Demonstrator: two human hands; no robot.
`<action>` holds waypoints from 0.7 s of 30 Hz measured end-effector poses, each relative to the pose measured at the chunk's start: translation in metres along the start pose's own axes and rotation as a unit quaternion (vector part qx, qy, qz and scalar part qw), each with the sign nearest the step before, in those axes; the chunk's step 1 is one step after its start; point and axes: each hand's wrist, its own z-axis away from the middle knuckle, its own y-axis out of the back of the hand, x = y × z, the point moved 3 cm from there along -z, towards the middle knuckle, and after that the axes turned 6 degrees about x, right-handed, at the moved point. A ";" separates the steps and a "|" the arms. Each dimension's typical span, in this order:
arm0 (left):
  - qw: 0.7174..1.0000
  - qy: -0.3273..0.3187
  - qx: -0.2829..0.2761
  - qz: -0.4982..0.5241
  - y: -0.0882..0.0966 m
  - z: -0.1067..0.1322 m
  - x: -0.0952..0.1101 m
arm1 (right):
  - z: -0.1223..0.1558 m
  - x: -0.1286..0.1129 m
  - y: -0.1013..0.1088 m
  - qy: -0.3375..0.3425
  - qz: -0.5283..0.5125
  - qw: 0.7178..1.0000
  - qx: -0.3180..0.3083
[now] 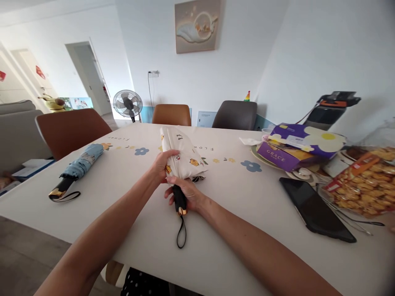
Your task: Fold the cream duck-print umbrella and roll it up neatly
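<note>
A folded white umbrella (pixel 182 152) with yellow cartoon prints is held just above the table, its black handle and wrist strap toward me. My left hand (pixel 163 165) is closed around the left side of its loose canopy, thumb across the fabric. At the top of the handle, where it meets the canopy, my right hand (pixel 187 192) is wrapped round it. On the right the canopy's folds hang loose. To the left lies a rolled blue umbrella (pixel 84 161) with a black and gold handle and a strap.
On the table's (pixel 234 205) right side are a black phone (pixel 316 209), a purple tissue pack (pixel 279 154), a bag of snacks (pixel 367 185), a cable and a dark bottle (pixel 327 113). Chairs (pixel 171 114) stand along the far edge, with a fan (pixel 127 103) behind.
</note>
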 end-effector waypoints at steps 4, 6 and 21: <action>0.998 0.025 -0.054 0.018 0.002 -0.006 -0.002 | 0.002 0.002 0.000 -0.027 0.060 0.998 0.016; 0.997 0.007 -0.074 0.029 0.005 -0.012 0.002 | 0.002 0.002 -0.001 -0.018 0.061 0.997 0.036; 0.994 -0.071 0.023 -0.085 0.003 -0.013 -0.007 | -0.006 0.012 -0.004 -0.017 0.025 0.996 0.085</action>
